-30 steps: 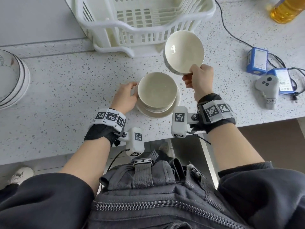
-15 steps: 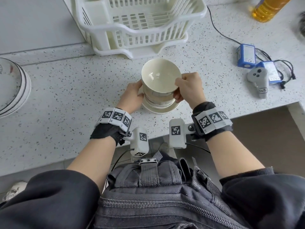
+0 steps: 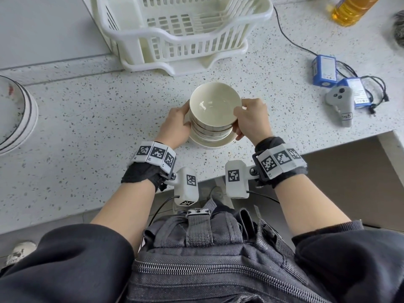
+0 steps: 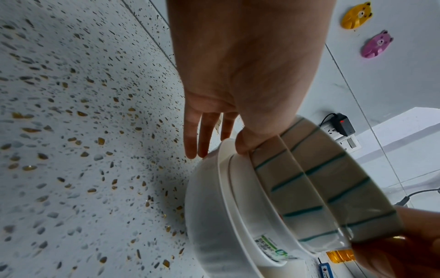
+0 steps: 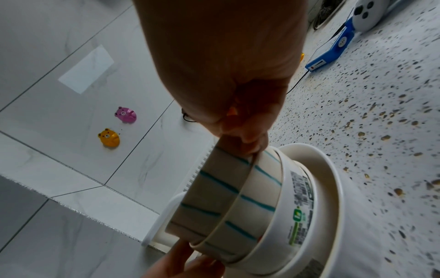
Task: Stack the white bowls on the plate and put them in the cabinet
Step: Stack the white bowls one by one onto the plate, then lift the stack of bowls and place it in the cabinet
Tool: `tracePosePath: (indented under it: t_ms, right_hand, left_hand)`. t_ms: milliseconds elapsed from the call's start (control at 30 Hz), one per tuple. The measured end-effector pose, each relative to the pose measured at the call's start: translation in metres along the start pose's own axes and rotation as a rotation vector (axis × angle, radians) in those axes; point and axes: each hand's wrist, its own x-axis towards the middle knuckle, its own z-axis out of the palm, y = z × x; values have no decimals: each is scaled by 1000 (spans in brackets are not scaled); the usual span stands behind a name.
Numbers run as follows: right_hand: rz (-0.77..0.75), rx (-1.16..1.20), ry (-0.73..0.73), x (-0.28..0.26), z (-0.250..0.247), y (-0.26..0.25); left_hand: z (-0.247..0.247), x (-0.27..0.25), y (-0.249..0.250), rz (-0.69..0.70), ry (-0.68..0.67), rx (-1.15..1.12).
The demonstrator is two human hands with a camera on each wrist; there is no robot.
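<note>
At the counter's near edge, the plate [image 3: 209, 143] sits on the speckled worktop [image 3: 87, 119] with the white bowls [image 3: 215, 106] nested on it. The right hand [image 3: 249, 121] pinches the top bowl's rim, thumb inside and fingers outside. The left hand [image 3: 177, 124] lies against the stack's other side — thumb pressed to the bowl walls, fingers straight and reaching down past the plate's edge. The top bowl seems nearly seated, so the step in hand is probably settling it. It would go best with the rim lowered level, the pinch let go only once the bowl sits flush, and the left hand steadying the stack — a tilted bowl could slide when lifted. Farther back stands the white dish rack [image 3: 185, 33]; no cabinet is in view.
</note>
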Motion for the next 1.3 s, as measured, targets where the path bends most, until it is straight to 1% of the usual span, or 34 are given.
tracePosePath:
  t_ms: [333,533,600,667,733,767,800,833,933,967,1067,1133,1200,1300]
  right_hand:
    - [17,-25,-19,6,-1,9]
    - [-30,37,-21,7,0,15]
    - [-15,76,24,7,-1,17]
    - [38,132,110,10,-2,24]
    - [92,122,194,14,-1,37]
    - [116,95,205,14,-1,43]
    - [139,63,180,13,-1,48]
    - [160,39,112,12,-1,51]
    - [278,63,-180,7,5,56]
    - [325,101,-235,6,8,57]
    - [424,266,-256,1,17,58]
    - [486,409,-266,0,23,56]
    - [541,524,-228,-1,28,54]
    - [578,553,-147,-4,32,53]
  left_hand:
    - [2,-2,2,-12,30,23]
    - [3,-4,7,2,68,18]
    - [4,-4,7,1,68,16]
    - [4,-5,8,-8,75,11]
    - [5,-6,8,-20,86,-11]
    - [5,-6,6,-36,88,-20]
    - [4,-6,4,-56,85,-26]
    - [4,-7,2,-75,79,-27]
    - [3,-9,-1,-89,46,-4]
    - [2,-10,-1,-85,38,2]
    - [-1,-13,-3,-74,3,-4]
    - [-6,-17,-6,-93,-32,-4]
    - [-11,-24,-9,-108,-62,0]
    - [-17,-32,-16,-116,-65,21]
